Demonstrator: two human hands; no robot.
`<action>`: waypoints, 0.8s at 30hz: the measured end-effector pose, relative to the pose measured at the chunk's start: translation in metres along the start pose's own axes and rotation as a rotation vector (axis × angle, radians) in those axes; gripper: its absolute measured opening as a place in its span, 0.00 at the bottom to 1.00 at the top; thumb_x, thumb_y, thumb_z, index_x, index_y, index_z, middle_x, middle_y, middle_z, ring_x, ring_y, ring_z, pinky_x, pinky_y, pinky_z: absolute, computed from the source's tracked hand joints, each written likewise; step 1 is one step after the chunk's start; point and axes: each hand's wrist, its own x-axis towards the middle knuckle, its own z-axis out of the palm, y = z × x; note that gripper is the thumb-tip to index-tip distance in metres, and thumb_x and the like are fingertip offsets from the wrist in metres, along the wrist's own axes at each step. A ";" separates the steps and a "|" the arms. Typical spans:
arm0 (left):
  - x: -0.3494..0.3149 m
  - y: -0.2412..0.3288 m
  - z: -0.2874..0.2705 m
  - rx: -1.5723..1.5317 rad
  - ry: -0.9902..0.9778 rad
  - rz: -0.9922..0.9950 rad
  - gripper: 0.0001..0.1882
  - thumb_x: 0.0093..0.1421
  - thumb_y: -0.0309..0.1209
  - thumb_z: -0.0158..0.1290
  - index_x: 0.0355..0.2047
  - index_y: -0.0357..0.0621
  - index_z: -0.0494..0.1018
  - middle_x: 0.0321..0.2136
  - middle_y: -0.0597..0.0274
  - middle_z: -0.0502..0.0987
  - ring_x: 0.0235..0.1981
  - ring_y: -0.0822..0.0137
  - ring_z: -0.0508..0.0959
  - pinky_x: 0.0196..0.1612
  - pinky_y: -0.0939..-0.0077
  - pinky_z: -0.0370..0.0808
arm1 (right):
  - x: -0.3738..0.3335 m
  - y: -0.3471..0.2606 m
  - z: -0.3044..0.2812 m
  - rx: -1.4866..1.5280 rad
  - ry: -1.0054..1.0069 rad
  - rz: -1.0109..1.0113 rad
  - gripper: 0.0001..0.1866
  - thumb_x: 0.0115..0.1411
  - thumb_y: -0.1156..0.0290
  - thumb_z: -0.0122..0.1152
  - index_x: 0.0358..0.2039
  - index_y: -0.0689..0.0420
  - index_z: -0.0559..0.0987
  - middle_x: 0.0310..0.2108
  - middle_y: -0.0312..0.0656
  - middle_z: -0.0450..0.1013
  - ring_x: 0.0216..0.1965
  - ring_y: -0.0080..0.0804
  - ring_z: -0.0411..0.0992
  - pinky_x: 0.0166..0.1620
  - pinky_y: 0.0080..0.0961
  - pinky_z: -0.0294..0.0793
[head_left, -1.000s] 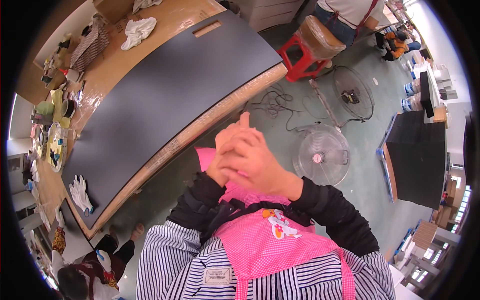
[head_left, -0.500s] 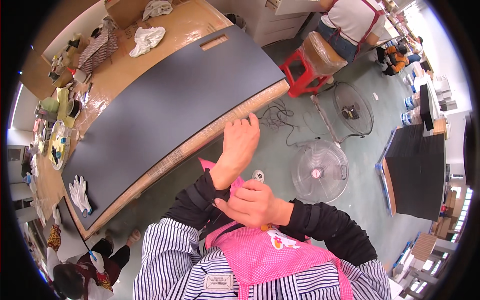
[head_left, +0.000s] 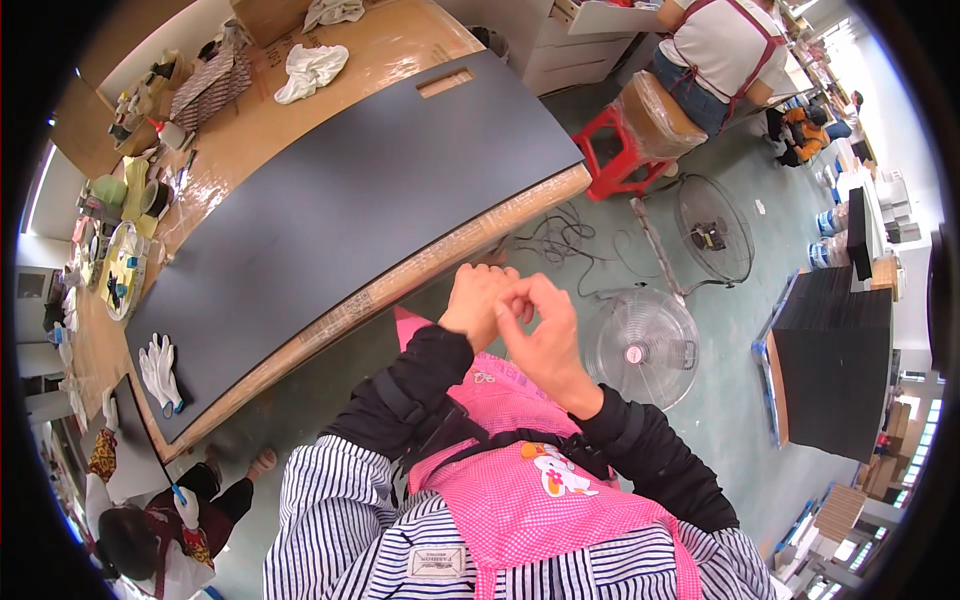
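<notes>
Together near the apron (head_left: 530, 480), the left hand (head_left: 476, 302) curls and the right hand (head_left: 548, 338) narrows thumb toward forefinger; any hold cannot be told. Gloves (head_left: 160, 372) on the charcoal panel (head_left: 340, 220) along the table's (head_left: 390, 45) edge could slip if bumped; loose cables (head_left: 562, 240) could trip feet. Floor (head_left: 735, 310) opens right of the wire-guarded fan (head_left: 645, 350).

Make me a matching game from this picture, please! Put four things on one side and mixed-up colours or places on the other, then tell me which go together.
Things:
1. Right hand
2. Checked apron
3. Flat panel with a cut-out slot
4. Stool

Colours or places:
A. Dark grey, lying on the table
B. Red, standing on the floor
C. Bare, right next to the left hand
D. Pink, with a cartoon picture on it

Right pairs: 1-C, 2-D, 3-A, 4-B
</notes>
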 end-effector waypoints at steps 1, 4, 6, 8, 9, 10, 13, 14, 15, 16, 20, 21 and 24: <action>-0.004 -0.001 0.000 0.030 0.087 0.017 0.13 0.48 0.39 0.53 0.28 0.44 0.69 0.22 0.58 0.76 0.27 0.59 0.78 0.27 0.66 0.69 | 0.003 -0.001 -0.001 0.005 -0.005 -0.002 0.09 0.46 0.75 0.65 0.18 0.54 0.71 0.18 0.33 0.63 0.21 0.29 0.62 0.31 0.28 0.57; -0.001 -0.007 -0.006 -0.002 -0.103 -0.054 0.12 0.50 0.38 0.53 0.30 0.42 0.71 0.22 0.55 0.77 0.29 0.58 0.79 0.30 0.65 0.71 | 0.006 -0.014 -0.005 -0.011 0.028 -0.202 0.08 0.47 0.75 0.64 0.19 0.54 0.72 0.17 0.33 0.64 0.20 0.30 0.64 0.29 0.28 0.59; 0.000 -0.010 -0.012 -0.086 -0.002 -0.106 0.12 0.54 0.37 0.51 0.32 0.41 0.72 0.23 0.56 0.78 0.29 0.59 0.79 0.31 0.66 0.72 | -0.003 -0.022 -0.005 0.069 -0.141 -0.320 0.06 0.46 0.78 0.65 0.22 0.56 0.75 0.17 0.34 0.68 0.18 0.27 0.64 0.26 0.24 0.62; 0.005 -0.014 -0.017 -0.166 0.096 -0.149 0.12 0.58 0.36 0.50 0.35 0.40 0.72 0.24 0.57 0.79 0.29 0.60 0.80 0.32 0.68 0.73 | -0.011 -0.017 -0.003 0.031 -0.241 -0.354 0.06 0.48 0.73 0.65 0.21 0.55 0.74 0.15 0.36 0.68 0.18 0.33 0.67 0.24 0.29 0.63; 0.011 -0.018 -0.020 -0.734 0.156 -0.221 0.12 0.61 0.36 0.48 0.37 0.40 0.73 0.26 0.59 0.79 0.30 0.63 0.79 0.33 0.70 0.74 | -0.014 -0.015 -0.001 0.019 -0.373 -0.284 0.07 0.49 0.72 0.65 0.21 0.56 0.74 0.16 0.37 0.68 0.18 0.34 0.68 0.25 0.29 0.65; 0.016 -0.018 -0.027 -1.304 0.205 -0.286 0.12 0.64 0.35 0.47 0.39 0.39 0.73 0.27 0.60 0.79 0.30 0.66 0.79 0.33 0.72 0.75 | -0.017 -0.013 0.001 0.007 -0.501 -0.208 0.07 0.50 0.71 0.64 0.21 0.57 0.74 0.16 0.37 0.69 0.19 0.35 0.69 0.25 0.30 0.67; 0.014 -0.016 -0.042 -1.817 0.243 -0.396 0.12 0.65 0.35 0.45 0.40 0.40 0.72 0.26 0.67 0.76 0.27 0.74 0.76 0.31 0.79 0.74 | -0.019 -0.015 0.011 0.160 -0.530 -0.050 0.09 0.52 0.68 0.62 0.24 0.61 0.77 0.19 0.41 0.72 0.21 0.37 0.71 0.27 0.30 0.70; 0.013 -0.016 -0.043 -2.076 0.312 -0.443 0.12 0.65 0.35 0.45 0.40 0.40 0.71 0.25 0.67 0.74 0.26 0.75 0.75 0.31 0.81 0.74 | -0.020 -0.014 0.014 0.290 -0.538 0.014 0.09 0.52 0.68 0.61 0.25 0.62 0.78 0.20 0.42 0.74 0.22 0.37 0.72 0.27 0.29 0.70; 0.013 -0.015 -0.045 -2.097 0.349 -0.501 0.11 0.64 0.35 0.46 0.41 0.42 0.71 0.24 0.71 0.72 0.25 0.78 0.73 0.27 0.86 0.72 | -0.022 -0.011 0.016 0.289 -0.529 0.015 0.09 0.52 0.68 0.61 0.25 0.62 0.78 0.20 0.42 0.74 0.22 0.37 0.72 0.27 0.29 0.70; 0.011 -0.017 -0.043 -2.096 0.345 -0.498 0.11 0.64 0.35 0.46 0.41 0.42 0.71 0.24 0.71 0.72 0.25 0.78 0.73 0.27 0.86 0.72 | -0.025 -0.008 0.018 0.294 -0.551 0.029 0.09 0.52 0.68 0.61 0.27 0.62 0.78 0.21 0.43 0.74 0.22 0.37 0.72 0.27 0.28 0.70; 0.002 -0.028 -0.034 -2.147 0.474 -0.592 0.09 0.63 0.33 0.47 0.39 0.43 0.70 0.22 0.73 0.70 0.23 0.79 0.71 0.25 0.86 0.71 | -0.027 0.002 0.015 0.116 -0.494 -0.121 0.08 0.52 0.70 0.60 0.29 0.62 0.78 0.21 0.44 0.73 0.21 0.33 0.72 0.27 0.25 0.70; 0.000 -0.031 -0.032 -2.209 0.461 -0.597 0.08 0.63 0.33 0.47 0.39 0.44 0.70 0.22 0.74 0.70 0.23 0.79 0.71 0.25 0.86 0.70 | -0.026 0.006 0.013 0.115 -0.490 -0.118 0.08 0.52 0.70 0.60 0.29 0.62 0.78 0.21 0.44 0.73 0.21 0.33 0.72 0.27 0.25 0.70; -0.007 -0.045 -0.030 -2.370 0.413 -0.574 0.06 0.63 0.31 0.48 0.37 0.44 0.70 0.20 0.74 0.68 0.22 0.78 0.70 0.24 0.85 0.70 | -0.022 0.024 0.006 0.151 -0.418 0.076 0.09 0.56 0.70 0.57 0.29 0.63 0.78 0.19 0.42 0.74 0.20 0.27 0.71 0.26 0.23 0.70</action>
